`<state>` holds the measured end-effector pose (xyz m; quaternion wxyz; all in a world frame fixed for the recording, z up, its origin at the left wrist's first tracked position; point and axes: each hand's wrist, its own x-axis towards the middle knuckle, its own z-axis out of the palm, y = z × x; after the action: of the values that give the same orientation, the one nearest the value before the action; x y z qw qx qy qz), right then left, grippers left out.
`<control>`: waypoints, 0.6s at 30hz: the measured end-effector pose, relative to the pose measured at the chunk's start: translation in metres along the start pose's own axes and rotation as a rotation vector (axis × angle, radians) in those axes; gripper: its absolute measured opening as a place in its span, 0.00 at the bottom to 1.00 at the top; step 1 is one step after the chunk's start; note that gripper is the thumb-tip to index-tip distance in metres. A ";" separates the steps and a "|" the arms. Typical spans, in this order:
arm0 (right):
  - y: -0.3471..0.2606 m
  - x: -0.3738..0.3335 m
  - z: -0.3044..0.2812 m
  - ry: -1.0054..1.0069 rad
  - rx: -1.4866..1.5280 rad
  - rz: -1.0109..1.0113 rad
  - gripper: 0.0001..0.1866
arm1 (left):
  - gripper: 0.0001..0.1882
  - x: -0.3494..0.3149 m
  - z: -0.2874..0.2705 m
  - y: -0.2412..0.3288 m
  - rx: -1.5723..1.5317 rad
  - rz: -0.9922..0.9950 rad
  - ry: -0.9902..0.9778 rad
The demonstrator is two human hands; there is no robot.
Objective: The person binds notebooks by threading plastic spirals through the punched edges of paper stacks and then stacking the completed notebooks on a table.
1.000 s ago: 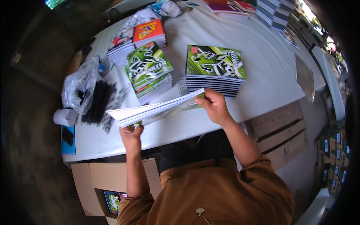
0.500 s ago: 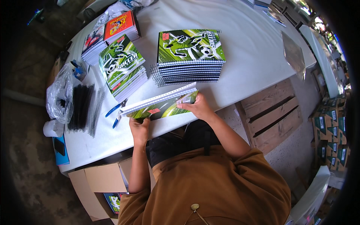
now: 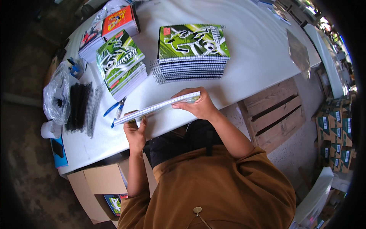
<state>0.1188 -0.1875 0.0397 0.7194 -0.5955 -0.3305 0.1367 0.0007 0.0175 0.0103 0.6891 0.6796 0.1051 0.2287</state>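
Observation:
My left hand (image 3: 135, 131) and my right hand (image 3: 199, 105) hold a notebook (image 3: 156, 109) between them, one at each end. It is tilted edge-up above the table's near edge, so its white pages with a row of holes or marks along the edge show and the covers are mostly hidden. Fingers and thumbs close round both ends. Just beyond the left end lie blue-handled pliers (image 3: 113, 109). Farther off stands a stack of green soccer-cover notebooks (image 3: 193, 42) with wire coils sticking out on its left; another green-covered stack (image 3: 120, 57) stands to its left.
Black binding coils (image 3: 78, 108) and grey ones (image 3: 94, 110) lie at left beside a clear plastic bag (image 3: 56, 99). Red-covered notebooks (image 3: 119, 19) are stacked at the back. A phone (image 3: 58, 148) rests on a blue item. An open carton (image 3: 105, 179) and a wooden pallet (image 3: 272, 110) are below the table.
The notebook has turned from showing its green cover to standing nearly edge-on. My right hand's fingers have shifted over its far side; my left hand has moved slightly left and down.

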 end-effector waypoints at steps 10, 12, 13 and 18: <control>-0.007 0.017 -0.007 -0.109 -0.017 0.012 0.12 | 0.19 0.004 -0.015 -0.025 0.258 0.019 -0.028; -0.008 0.019 -0.006 -0.146 0.048 0.002 0.13 | 0.20 0.023 -0.050 -0.030 0.762 0.168 -0.088; -0.004 0.017 -0.013 -0.159 -0.013 -0.023 0.14 | 0.21 0.041 -0.073 -0.029 1.261 0.307 -0.163; -0.011 0.014 -0.010 -0.132 -0.058 -0.015 0.13 | 0.14 0.114 -0.142 -0.008 1.599 0.474 0.420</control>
<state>0.1335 -0.1896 0.0535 0.6796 -0.6031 -0.3855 0.1606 0.0374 0.1964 0.0133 -0.0963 0.9086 0.2151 0.3448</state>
